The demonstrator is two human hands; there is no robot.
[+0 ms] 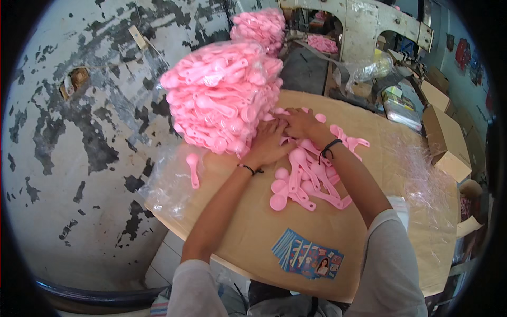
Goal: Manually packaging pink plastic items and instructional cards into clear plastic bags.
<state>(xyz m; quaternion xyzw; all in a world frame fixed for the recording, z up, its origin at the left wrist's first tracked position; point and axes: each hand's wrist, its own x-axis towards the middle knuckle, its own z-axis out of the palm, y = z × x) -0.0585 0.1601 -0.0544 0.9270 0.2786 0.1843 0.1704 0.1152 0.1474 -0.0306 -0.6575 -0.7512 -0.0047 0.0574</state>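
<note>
A large clear bag packed with pink measuring scoops (pixel 222 100) stands at the far left of the table. My left hand (pixel 270 142) lies against the bag's right lower side, fingers stretched forward and apart. Close beside it, my right hand (pixel 303 126) reaches in from the right over some scoops, its fingers spread and partly bent; their tips are partly hidden. Neither hand shows a scoop clearly gripped. Just nearer to me, a heap of loose pink scoops (pixel 298 166) covers the middle of the table. One single scoop (pixel 193 170) lies apart at the left.
A fanned stack of blue printed cards (pixel 309 256) lies near the front edge of the brown-covered table (pixel 237 227). Crumpled clear plastic (pixel 169 185) is at the left edge. Behind stand another scoop bag (pixel 259 29) and a metal machine (pixel 364 29). Cardboard boxes (pixel 446 140) line the right.
</note>
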